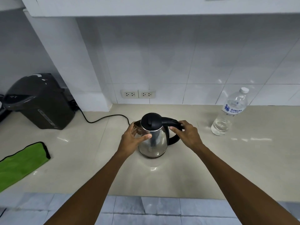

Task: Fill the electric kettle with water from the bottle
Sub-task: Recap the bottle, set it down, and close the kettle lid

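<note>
A stainless-steel electric kettle (154, 140) with a black lid and black handle stands upright in the middle of the beige counter (211, 168), its lid down. My left hand (133, 140) is wrapped around the kettle's left side by the spout, thumb across the steel body. My right hand (186, 133) grips the top of the black handle on the right. A clear plastic water bottle (230, 112) with a white cap on and a blue label stands upright at the right, apart from both hands, partly filled.
A dark hot-water dispenser (39, 101) stands at the back left, its black cord (103, 118) running across the counter toward the kettle. A green cloth (21, 164) lies at the left edge. Two wall sockets (138, 94) sit in the tiled wall behind.
</note>
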The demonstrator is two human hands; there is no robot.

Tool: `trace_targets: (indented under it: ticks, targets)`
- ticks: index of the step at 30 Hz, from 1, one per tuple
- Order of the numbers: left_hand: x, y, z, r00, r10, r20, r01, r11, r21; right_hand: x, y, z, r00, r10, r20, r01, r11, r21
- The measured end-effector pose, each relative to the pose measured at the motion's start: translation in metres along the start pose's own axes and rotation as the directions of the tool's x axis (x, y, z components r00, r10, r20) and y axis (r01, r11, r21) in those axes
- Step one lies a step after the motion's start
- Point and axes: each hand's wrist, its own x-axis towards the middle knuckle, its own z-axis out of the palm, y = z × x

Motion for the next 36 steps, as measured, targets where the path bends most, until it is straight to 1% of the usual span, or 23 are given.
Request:
trace_targets:
  ticks: [3, 8, 13, 19, 29, 36]
  targets:
    - [0.023, 0.011, 0.001, 1.000, 0.023, 0.001, -0.023, 1.000, 0.005, 0.023, -0.010, -0.006, 1.000, -0.011, -0.009, 0.011, 1.000, 0.014]
    - [0.064, 0.020, 0.004, 1.000, 0.017, -0.004, -0.017, 1.000, -0.014, 0.062, -0.019, -0.012, 1.000, -0.020, -0.017, 0.020, 1.000, 0.007]
    - [0.097, 0.017, 0.012, 1.000, 0.013, -0.028, -0.014, 0.999, -0.032, 0.102, -0.020, -0.012, 0.999, -0.037, 0.007, 0.037, 0.999, -0.017]
    - [0.119, 0.006, 0.016, 0.999, -0.022, -0.048, 0.020, 0.999, -0.048, 0.130, -0.008, -0.007, 0.999, -0.022, 0.039, 0.023, 1.000, -0.020]
    - [0.127, 0.004, 0.021, 0.999, -0.009, -0.039, 0.009, 1.000, 0.008, 0.139, 0.003, -0.007, 0.998, -0.012, 0.055, 0.012, 1.000, -0.008]
    - [0.116, 0.000, 0.021, 1.000, 0.009, -0.018, -0.009, 1.000, 0.002, 0.124, 0.009, -0.006, 0.997, 0.007, 0.071, -0.008, 1.000, 0.011]
